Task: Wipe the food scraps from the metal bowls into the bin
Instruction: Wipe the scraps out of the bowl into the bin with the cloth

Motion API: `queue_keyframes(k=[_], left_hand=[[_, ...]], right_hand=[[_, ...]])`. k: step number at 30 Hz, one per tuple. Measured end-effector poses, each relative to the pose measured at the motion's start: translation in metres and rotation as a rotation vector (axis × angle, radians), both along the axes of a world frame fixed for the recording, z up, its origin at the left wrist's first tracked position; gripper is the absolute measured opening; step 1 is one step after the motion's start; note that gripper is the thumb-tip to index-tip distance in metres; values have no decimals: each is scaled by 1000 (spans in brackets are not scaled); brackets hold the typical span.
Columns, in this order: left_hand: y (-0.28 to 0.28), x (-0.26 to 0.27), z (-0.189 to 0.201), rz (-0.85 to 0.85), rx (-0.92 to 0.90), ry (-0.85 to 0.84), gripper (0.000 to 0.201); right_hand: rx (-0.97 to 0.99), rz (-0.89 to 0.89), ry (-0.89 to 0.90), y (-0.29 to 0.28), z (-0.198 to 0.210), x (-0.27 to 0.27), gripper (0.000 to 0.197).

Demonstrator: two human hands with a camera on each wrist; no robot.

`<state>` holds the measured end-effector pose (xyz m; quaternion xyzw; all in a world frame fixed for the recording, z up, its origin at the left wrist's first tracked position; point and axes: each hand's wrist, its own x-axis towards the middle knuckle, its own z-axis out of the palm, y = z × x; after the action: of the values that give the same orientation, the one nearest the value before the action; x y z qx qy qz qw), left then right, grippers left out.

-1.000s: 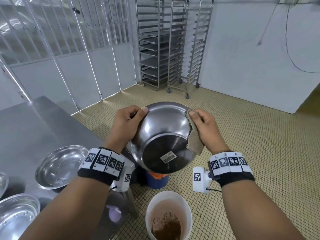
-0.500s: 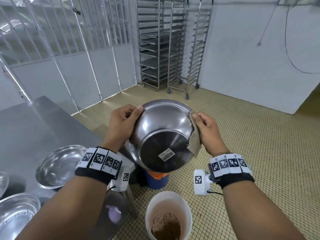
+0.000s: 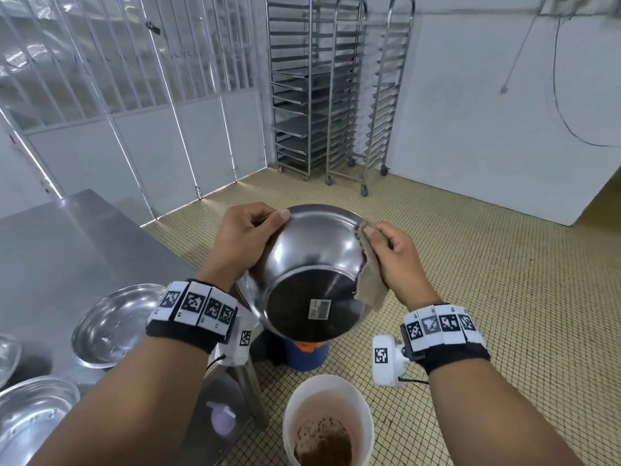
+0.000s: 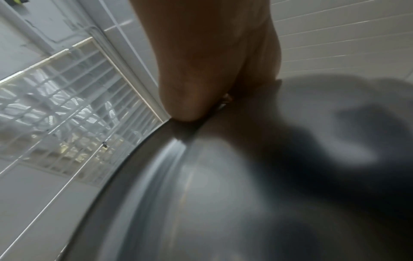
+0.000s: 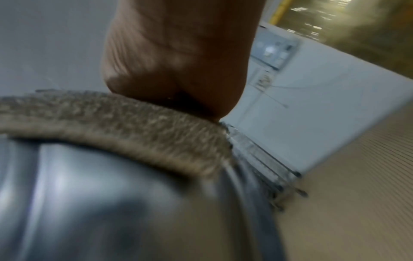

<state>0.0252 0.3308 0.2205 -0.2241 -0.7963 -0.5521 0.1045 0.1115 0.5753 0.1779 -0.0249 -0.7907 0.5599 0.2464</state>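
Note:
A metal bowl [image 3: 309, 264] is held up in mid-air with its barcoded underside turned toward me, above the white bin [image 3: 327, 422] on the floor. My left hand [image 3: 248, 240] grips the bowl's left rim, thumb on the outside. My right hand [image 3: 386, 253] pinches a beige cloth [image 3: 369, 287] over the right rim; its fingers reach inside the bowl, out of sight. The bin holds brown scraps at the bottom. In the left wrist view the thumb presses the bowl [image 4: 245, 176]. The right wrist view, blurred, shows the cloth [image 5: 123, 123] draped across the bowl [image 5: 111, 203].
A steel table [image 3: 67, 250] at the left carries three more metal bowls, the nearest to the hands being an empty one [image 3: 114, 324]. A blue container [image 3: 307, 356] stands on the tiled floor behind the bin. Wheeled tray racks [image 3: 336, 95] stand by the far wall.
The bowl has turned slightly in my hands, its barcode label now lower and more centred. My right hand with the cloth has slid up along the right rim.

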Motion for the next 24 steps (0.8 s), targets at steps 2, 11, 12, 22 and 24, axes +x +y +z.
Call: queue_keyframes(k=[2, 11, 12, 22, 24], left_hand=[[-1, 1, -4, 23, 18, -33, 26], [12, 12, -10, 2, -57, -37, 22], [10, 12, -9, 14, -46, -32, 21], [-1, 7, -15, 103, 49, -111, 39], [5, 9, -15, 90, 18, -105, 40]], right_hand=[[-70, -13, -35, -1, -7, 4, 27], [334, 39, 28, -8, 29, -16, 9], [305, 35, 32, -8, 25, -15, 10], [68, 26, -70, -4, 15, -9, 24], [276, 51, -28, -7, 33, -16, 15]])
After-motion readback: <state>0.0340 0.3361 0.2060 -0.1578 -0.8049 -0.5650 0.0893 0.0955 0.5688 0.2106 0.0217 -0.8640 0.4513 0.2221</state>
